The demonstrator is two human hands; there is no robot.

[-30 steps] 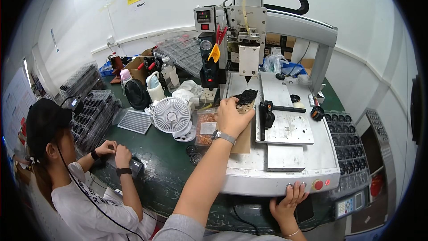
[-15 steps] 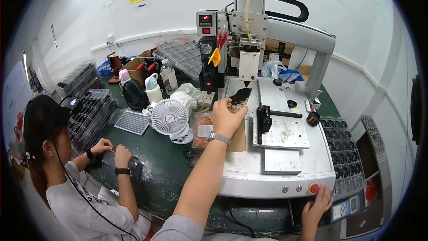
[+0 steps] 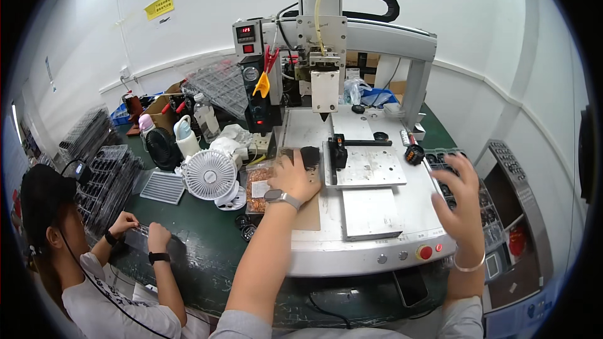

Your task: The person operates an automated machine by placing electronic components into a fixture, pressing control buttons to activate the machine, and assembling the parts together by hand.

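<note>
My left hand (image 3: 294,179) is low over the left side of the machine's white base, fingers curled over a brown piece smeared with black (image 3: 309,157). Part of that piece is hidden by the hand. Beneath the wrist lies a flat brown sheet (image 3: 308,216). My right hand (image 3: 461,204) is raised above the base's right front corner, fingers apart and holding nothing. Between the hands, a black part (image 3: 338,152) sits on the metal platform (image 3: 377,172). The machine's pointed nozzle (image 3: 324,116) hangs above and behind it.
A red button (image 3: 425,252) is on the base's front edge, with a phone (image 3: 411,287) below. Trays of round black parts (image 3: 487,207) stand right. A white fan (image 3: 211,174) and a clear box of copper-coloured bits (image 3: 256,189) stand left, beside a co-worker (image 3: 69,245).
My left hand has come down from under the nozzle to the base with the smeared piece. My right hand has risen from beside the red button. The view has shifted right.
</note>
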